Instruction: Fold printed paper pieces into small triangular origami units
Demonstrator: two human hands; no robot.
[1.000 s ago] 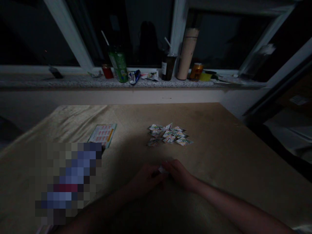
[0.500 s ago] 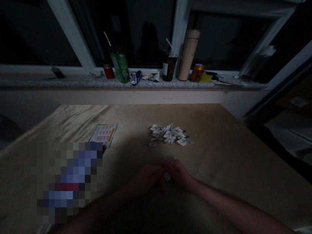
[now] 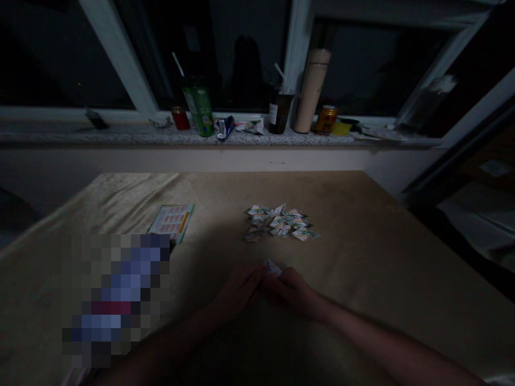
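Observation:
My left hand [image 3: 238, 291] and my right hand [image 3: 293, 290] meet over the tan table [image 3: 374, 252], fingertips together on a small folded paper piece [image 3: 272, 267] that sticks up between them. Both hands pinch it. A little farther out lies a pile of several similar folded printed paper pieces [image 3: 280, 224], apart from my hands. The light is dim and the fingers are hard to make out.
A printed sheet [image 3: 172, 221] lies at the left of the table beside a blurred-out patch. The stone windowsill [image 3: 120, 134] behind holds a green bottle [image 3: 199, 107], a red cup [image 3: 179, 118], a dark cup [image 3: 279, 111], a tall beige flask [image 3: 310, 91] and a can [image 3: 325, 119].
The paper piece has come up from between my palms to my fingertips, and both hands have shifted slightly away from me. The pile has not moved.

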